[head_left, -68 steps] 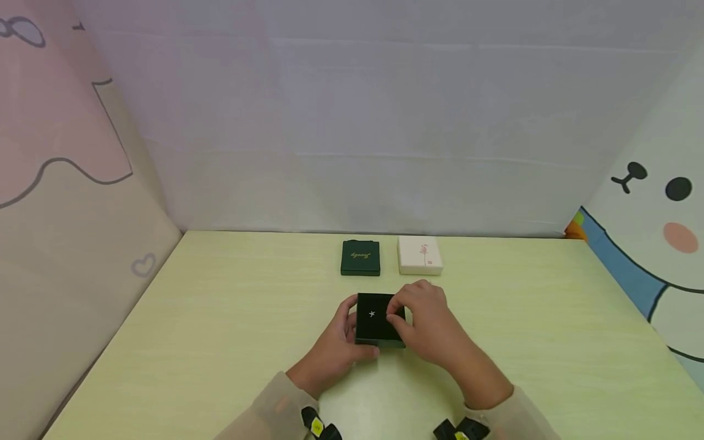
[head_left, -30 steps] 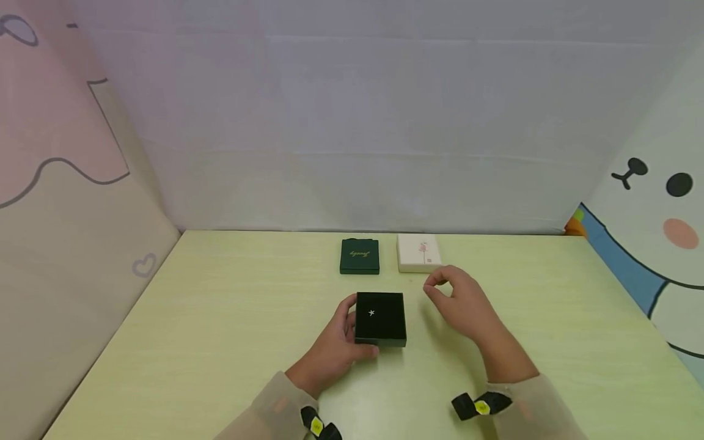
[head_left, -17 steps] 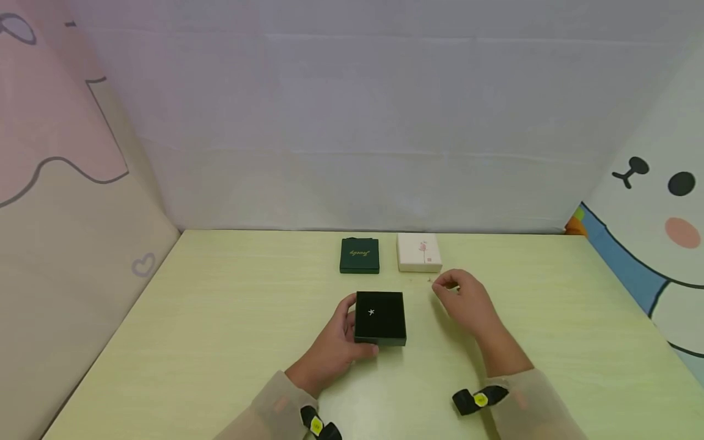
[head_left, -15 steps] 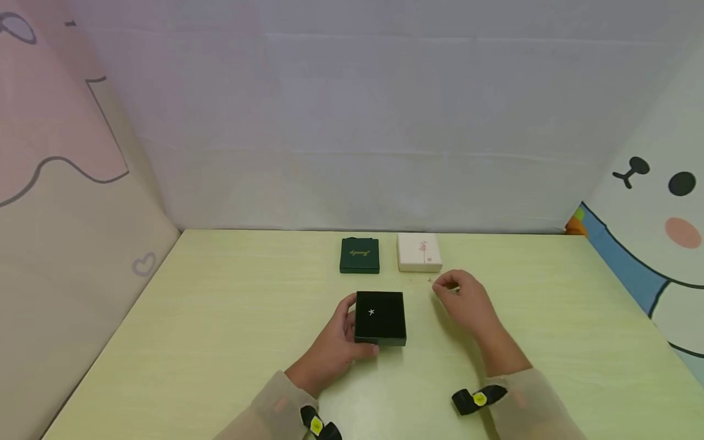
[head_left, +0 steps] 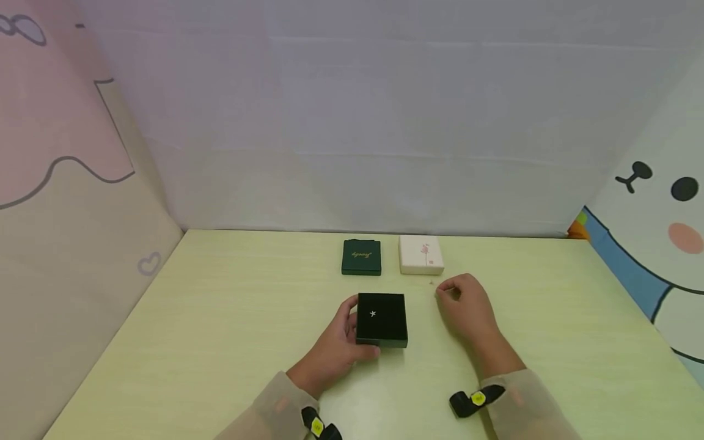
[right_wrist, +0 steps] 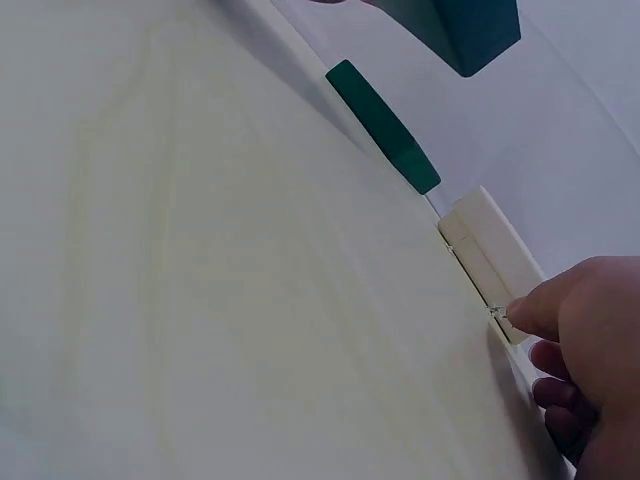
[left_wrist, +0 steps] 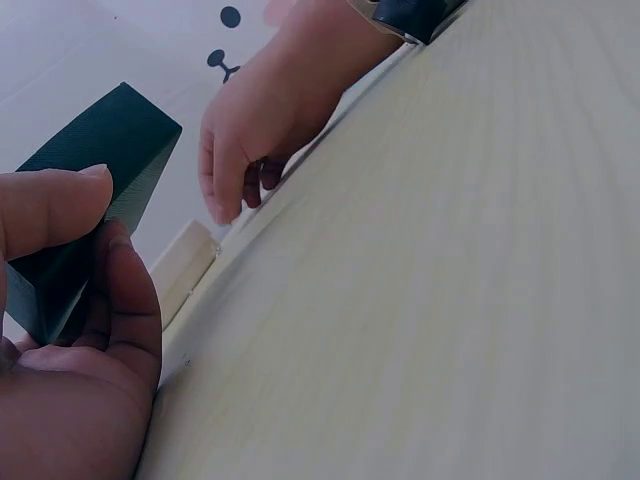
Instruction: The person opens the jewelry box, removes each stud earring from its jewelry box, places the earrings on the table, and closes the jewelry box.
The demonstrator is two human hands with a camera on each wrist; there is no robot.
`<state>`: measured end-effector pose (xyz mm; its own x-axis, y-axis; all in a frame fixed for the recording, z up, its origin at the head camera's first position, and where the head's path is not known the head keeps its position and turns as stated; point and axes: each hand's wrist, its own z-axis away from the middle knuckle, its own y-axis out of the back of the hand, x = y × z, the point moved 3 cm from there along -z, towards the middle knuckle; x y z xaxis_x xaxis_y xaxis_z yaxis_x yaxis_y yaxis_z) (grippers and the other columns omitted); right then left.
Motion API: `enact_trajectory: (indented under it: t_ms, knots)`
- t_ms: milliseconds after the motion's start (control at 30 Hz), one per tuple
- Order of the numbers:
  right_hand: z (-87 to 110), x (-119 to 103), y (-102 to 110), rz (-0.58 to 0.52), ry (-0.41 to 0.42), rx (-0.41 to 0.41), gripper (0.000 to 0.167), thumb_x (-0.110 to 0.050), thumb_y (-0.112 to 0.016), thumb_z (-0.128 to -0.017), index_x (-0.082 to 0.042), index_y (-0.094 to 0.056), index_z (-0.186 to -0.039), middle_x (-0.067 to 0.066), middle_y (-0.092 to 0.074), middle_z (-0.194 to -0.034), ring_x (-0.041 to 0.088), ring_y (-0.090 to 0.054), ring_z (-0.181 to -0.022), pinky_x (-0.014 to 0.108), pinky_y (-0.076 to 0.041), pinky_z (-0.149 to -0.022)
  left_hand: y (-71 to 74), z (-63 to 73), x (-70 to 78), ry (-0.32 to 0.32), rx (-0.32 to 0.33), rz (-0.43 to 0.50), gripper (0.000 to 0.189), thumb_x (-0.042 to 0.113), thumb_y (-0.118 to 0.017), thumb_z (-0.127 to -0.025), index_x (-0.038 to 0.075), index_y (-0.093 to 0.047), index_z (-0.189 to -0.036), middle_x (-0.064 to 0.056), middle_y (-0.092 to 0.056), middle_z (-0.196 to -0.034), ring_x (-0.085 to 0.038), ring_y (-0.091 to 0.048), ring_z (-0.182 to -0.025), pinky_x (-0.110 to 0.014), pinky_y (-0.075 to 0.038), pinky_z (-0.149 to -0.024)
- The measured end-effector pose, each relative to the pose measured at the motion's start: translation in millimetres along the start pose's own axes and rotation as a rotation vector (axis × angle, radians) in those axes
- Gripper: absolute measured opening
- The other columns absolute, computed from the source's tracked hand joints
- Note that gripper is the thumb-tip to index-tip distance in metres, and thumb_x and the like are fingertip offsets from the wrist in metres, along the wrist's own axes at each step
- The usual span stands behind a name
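My left hand (head_left: 341, 351) grips a dark green jewelry box (head_left: 382, 343) from its left side, thumb along the front wall. The box holds a black insert (head_left: 387, 318) with a small silver star-shaped piece (head_left: 373, 313) at its left. My right hand (head_left: 467, 308) is low over the table to the right of the box, thumb and index fingertips bent toward each other. I cannot tell whether something tiny is between them. A tiny object (head_left: 431, 282) lies on the table just beyond those fingertips. In the right wrist view, the thumb (right_wrist: 540, 308) overlaps the white box.
A flat green box lid (head_left: 360, 257) with gold lettering lies at the back of the pale table (head_left: 236, 330). Beside it, to the right, is a white box (head_left: 420, 254) with a pink flower print. A white cloth wall (head_left: 363, 122) rises behind the table's far edge.
My right hand has left the insert and moved right to the table near the white box, then shifted slightly closer to me. My left hand keeps holding the box in place.
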<state>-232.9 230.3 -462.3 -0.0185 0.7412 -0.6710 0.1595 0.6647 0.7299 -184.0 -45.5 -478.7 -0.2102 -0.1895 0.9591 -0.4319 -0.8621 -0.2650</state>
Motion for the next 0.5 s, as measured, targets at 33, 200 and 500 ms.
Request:
enact_trajectory:
  t_ms: [33, 200, 500]
  knots:
    - [-0.3, 0.7, -0.3, 0.009, 0.009, -0.005, 0.014, -0.016, -0.065, -0.099, -0.005, -0.074, -0.099, 0.014, -0.061, -0.111, 0.032, -0.056, -0.103, 0.05, -0.044, -0.092, -0.4, 0.3, 0.4, -0.001, 0.0, 0.001, 0.102, -0.017, -0.074, -0.081, 0.016, -0.019, -0.16, -0.013, -0.051, -0.145, -0.026, -0.059, -0.124, -0.03, -0.052, -0.093]
    - [-2.3, 2.4, -0.8, 0.043, 0.046, -0.021, 0.012, -0.016, -0.068, -0.099, -0.007, -0.075, -0.097, 0.014, -0.061, -0.111, 0.034, -0.057, -0.104, 0.052, -0.045, -0.092, -2.4, 1.6, 2.5, -0.01, -0.005, 0.008, 0.102, -0.018, -0.074, -0.08, 0.016, -0.019, -0.16, -0.014, -0.051, -0.146, -0.027, -0.059, -0.124, -0.031, -0.052, -0.093]
    - [-1.0, -0.2, 0.0, 0.051, 0.046, -0.027, 0.016, -0.02, -0.068, -0.098, -0.005, -0.074, -0.102, 0.015, -0.061, -0.112, 0.033, -0.056, -0.102, 0.051, -0.045, -0.09, -3.9, 3.1, 2.4, -0.012, 0.005, 0.011, 0.105, -0.02, -0.073, -0.079, 0.015, -0.017, -0.16, -0.015, -0.051, -0.145, -0.027, -0.058, -0.125, -0.031, -0.053, -0.092]
